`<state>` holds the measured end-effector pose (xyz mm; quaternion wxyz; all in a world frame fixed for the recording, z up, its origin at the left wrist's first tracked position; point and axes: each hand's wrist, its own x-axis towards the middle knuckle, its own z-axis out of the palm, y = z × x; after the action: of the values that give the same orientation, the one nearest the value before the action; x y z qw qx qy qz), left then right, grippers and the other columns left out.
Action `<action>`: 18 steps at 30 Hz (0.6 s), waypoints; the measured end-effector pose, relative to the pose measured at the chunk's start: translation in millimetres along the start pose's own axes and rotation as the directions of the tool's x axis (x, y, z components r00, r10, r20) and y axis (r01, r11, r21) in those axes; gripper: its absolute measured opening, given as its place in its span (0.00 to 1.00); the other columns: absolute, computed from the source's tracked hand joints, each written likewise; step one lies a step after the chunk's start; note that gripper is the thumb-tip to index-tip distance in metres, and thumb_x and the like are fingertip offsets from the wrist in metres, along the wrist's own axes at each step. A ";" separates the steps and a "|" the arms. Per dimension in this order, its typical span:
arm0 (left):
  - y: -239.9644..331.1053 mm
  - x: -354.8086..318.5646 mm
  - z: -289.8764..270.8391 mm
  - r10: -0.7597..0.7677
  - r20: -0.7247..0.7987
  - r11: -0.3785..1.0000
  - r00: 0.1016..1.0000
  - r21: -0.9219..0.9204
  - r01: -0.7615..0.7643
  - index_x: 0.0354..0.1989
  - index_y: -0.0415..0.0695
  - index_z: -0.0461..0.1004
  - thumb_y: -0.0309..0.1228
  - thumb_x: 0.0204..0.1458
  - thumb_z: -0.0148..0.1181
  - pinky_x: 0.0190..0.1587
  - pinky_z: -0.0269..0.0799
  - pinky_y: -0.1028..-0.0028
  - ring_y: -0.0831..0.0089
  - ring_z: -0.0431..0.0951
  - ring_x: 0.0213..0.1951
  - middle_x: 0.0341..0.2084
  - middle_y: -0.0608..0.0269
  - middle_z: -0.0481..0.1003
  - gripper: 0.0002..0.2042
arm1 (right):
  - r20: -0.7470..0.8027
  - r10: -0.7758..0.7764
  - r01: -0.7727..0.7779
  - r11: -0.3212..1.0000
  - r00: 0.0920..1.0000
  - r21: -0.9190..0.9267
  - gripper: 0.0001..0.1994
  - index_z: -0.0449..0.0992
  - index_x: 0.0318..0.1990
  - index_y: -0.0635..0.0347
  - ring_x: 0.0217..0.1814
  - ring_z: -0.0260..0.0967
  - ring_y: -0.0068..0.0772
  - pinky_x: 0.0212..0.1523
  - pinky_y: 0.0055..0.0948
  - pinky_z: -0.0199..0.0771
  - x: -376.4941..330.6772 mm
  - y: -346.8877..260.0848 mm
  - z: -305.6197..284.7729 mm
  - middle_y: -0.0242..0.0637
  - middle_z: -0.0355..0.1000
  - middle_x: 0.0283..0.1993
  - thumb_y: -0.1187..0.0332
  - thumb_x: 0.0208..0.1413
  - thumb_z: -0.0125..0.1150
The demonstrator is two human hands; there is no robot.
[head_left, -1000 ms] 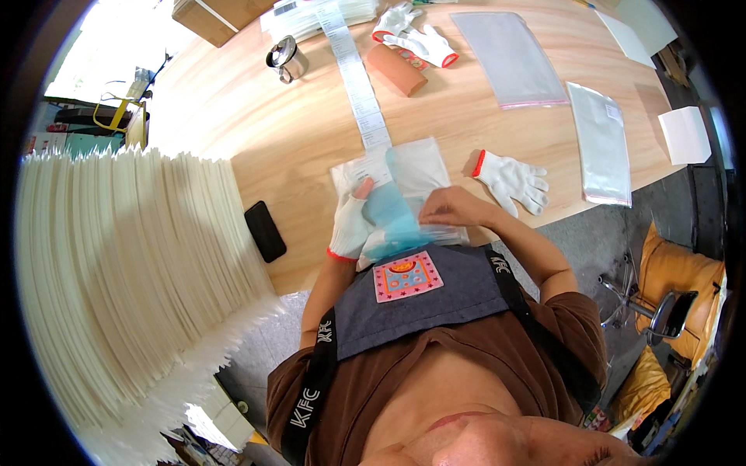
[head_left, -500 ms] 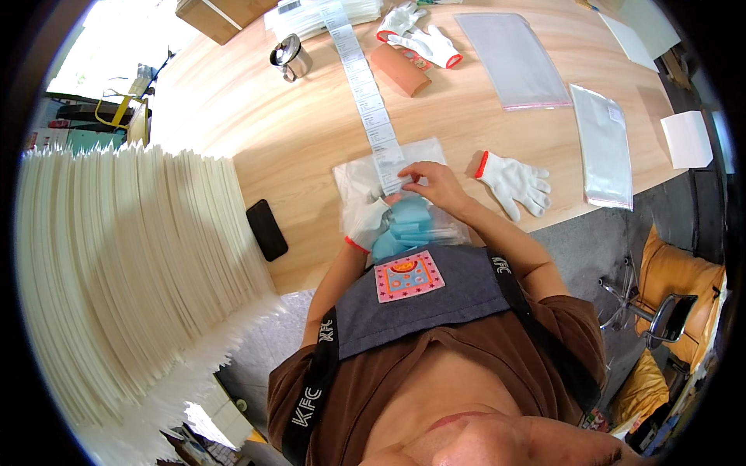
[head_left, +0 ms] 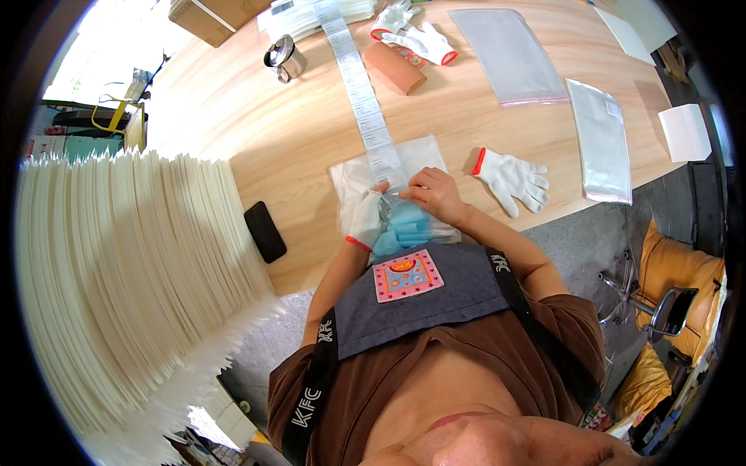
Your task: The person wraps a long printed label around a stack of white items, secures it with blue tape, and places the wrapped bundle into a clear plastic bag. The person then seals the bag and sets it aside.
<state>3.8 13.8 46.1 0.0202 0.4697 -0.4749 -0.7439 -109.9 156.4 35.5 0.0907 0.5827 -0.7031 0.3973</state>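
Note:
A long strip of white printed labels (head_left: 360,93) runs from the far edge of the table down to my hands. My left hand (head_left: 365,219), in a white glove with red trim and bare fingertips, grips the near end of the strip, thumb on top. Bare and curled, my right hand (head_left: 437,193) pinches at the strip's near right corner; its fingertips are partly hidden. Under both hands lie clear plastic bags (head_left: 426,151). Light-blue folded pieces (head_left: 408,225) show through the plastic by my apron, their kind unclear.
To the left rises a tall stack of white sheets (head_left: 140,272), with a black phone (head_left: 266,231) beside it. A white glove (head_left: 513,182) and clear bag packs (head_left: 602,144) lie right. Farther off are a metal cup (head_left: 285,59), an orange-brown roll (head_left: 395,68) and more gloves (head_left: 420,39).
My right hand's fingers have curled in and come down slightly at the strip's near end. The left thumb has moved up onto the strip. The whole view has shifted slightly.

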 end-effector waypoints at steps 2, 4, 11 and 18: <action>6.1 -4.6 1.8 0.018 -0.012 1.000 1.000 0.018 -0.018 0.37 0.44 0.78 0.37 0.49 0.62 0.16 0.61 0.79 0.78 0.71 0.18 0.19 0.66 0.74 0.12 | 0.043 0.226 -0.229 0.923 0.973 0.309 0.03 0.78 0.28 0.52 0.33 0.68 0.29 0.33 0.25 0.65 2.3 1.4 -4.9 0.30 0.70 0.29 0.68 0.44 0.66; 11.9 -11.6 4.4 0.038 0.019 0.999 0.999 -0.033 -0.037 0.40 0.42 0.77 0.37 0.50 0.62 0.20 0.65 0.78 0.76 0.74 0.22 0.24 0.65 0.75 0.13 | 0.199 0.514 -0.516 0.601 0.834 0.610 0.04 0.80 0.30 0.54 0.33 0.68 0.26 0.34 0.22 0.66 6.0 12.9 -7.1 0.29 0.73 0.30 0.68 0.46 0.66; 10.6 -15.6 4.5 0.035 0.251 0.946 0.967 -0.319 0.048 0.49 0.37 0.71 0.34 0.52 0.59 0.32 0.75 0.71 0.74 0.77 0.37 0.38 0.62 0.76 0.18 | 0.452 0.740 -0.842 0.287 0.497 0.456 0.08 0.80 0.30 0.60 0.25 0.64 0.16 0.27 0.19 0.64 19.9 87.9 -16.4 0.26 0.73 0.26 0.65 0.48 0.66; -8.2 5.3 -7.4 0.065 0.278 0.949 0.958 -0.313 0.026 0.50 0.39 0.71 0.34 0.53 0.58 0.37 0.76 0.70 0.72 0.77 0.39 0.41 0.62 0.75 0.18 | 0.310 0.733 -0.790 0.507 0.606 0.344 0.11 0.79 0.29 0.65 0.23 0.65 0.17 0.23 0.21 0.64 14.2 98.3 5.6 0.30 0.73 0.21 0.65 0.45 0.67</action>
<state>9.6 10.7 35.7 0.0333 0.3436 -0.3532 -0.8695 -200.0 142.6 -4.4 -0.2741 0.2410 -0.7791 0.5097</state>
